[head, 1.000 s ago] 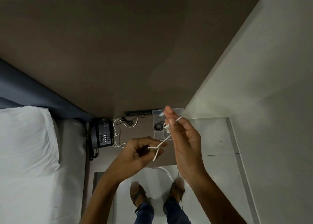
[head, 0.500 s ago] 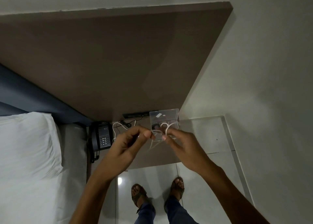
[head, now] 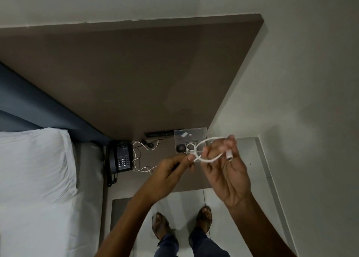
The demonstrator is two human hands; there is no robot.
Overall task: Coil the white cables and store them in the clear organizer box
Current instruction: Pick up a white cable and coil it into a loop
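A short white cable (head: 210,160) is bent into a loop in the air above the nightstand. My right hand (head: 228,169) pinches the loop, and a white plug hangs by its fingers. My left hand (head: 171,167) pinches the cable's other end at the loop's left side. Behind the hands stands the clear organizer box (head: 191,138) with its lid raised; a black coil and a white coil lie in its compartments. A second white cable (head: 136,155) lies loose on the nightstand, left of the box.
A black desk telephone (head: 121,156) sits on the brown nightstand (head: 167,181) at the left. A white pillow (head: 33,165) and bed fill the left side. A brown headboard panel (head: 136,72) rises behind. My sandalled feet stand on pale floor tiles (head: 252,155).
The hands have risen from just over the box, and the cable between them is now one wide loop. A second ago it was a single bent strand.
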